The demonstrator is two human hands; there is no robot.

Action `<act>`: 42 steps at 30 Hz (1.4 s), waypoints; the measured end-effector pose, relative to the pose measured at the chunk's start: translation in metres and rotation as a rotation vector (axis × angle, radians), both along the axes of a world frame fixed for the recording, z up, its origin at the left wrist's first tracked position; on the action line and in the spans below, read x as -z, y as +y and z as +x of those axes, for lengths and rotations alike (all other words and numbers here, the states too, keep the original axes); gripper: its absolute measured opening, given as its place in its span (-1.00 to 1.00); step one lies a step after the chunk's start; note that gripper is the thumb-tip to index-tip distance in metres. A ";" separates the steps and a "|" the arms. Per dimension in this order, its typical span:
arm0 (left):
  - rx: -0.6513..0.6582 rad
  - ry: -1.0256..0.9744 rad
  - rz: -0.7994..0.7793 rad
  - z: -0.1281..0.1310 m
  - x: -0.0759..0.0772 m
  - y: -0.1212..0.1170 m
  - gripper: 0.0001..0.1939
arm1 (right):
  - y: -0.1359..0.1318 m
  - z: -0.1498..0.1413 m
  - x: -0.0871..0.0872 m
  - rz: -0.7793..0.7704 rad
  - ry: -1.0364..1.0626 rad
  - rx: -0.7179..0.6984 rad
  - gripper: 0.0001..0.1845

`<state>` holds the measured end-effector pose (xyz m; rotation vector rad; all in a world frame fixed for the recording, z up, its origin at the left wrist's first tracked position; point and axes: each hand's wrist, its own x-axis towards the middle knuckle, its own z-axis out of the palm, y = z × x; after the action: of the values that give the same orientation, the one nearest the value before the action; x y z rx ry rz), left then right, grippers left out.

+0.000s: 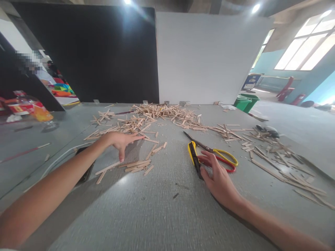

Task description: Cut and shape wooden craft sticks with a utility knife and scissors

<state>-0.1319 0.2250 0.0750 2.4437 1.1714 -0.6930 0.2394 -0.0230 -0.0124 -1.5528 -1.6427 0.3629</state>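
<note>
My left hand [123, 142] is open, palm down, its fingers stretched over the edge of the wooden stick pile [131, 123] and its thumb pointing down apart from them. Below it lies a small group of flat wooden sticks [136, 165]. On the right, my right hand [217, 174] has its fingertips and thumb at the black side of a yellow and black utility knife [193, 153]; part of the grip is hidden. Just behind that hand, scissors [205, 146] with a yellow and a red handle loop lie with their blades pointing to the far left.
More sticks [274, 157] are strewn at the right around a dark tool [268, 131]. A phone-like dark object [85, 170] and white cable [61, 156] lie under my left forearm. Bottles [39, 109] stand at left. Black [104, 55] and white [204, 59] panels rise behind the table.
</note>
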 end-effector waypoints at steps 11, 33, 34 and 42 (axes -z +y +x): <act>0.032 -0.392 0.320 0.069 0.015 -0.044 -0.26 | 0.001 -0.001 0.003 -0.016 -0.023 0.002 -0.51; 0.158 -0.266 -0.109 0.075 -0.020 -0.090 -0.91 | 0.001 -0.003 0.009 -0.039 -0.072 0.022 -0.53; 0.172 -0.297 -0.146 0.075 -0.020 -0.090 -0.93 | 0.001 -0.003 0.010 -0.038 -0.072 0.019 -0.53; 0.184 -0.542 -0.237 0.081 -0.024 -0.092 -0.72 | 0.001 -0.003 0.010 -0.043 -0.074 0.016 -0.51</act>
<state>-0.0510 0.1333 0.0986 2.3353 0.6239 -0.1721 0.2364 -0.0224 -0.0220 -1.6276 -1.6885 0.3380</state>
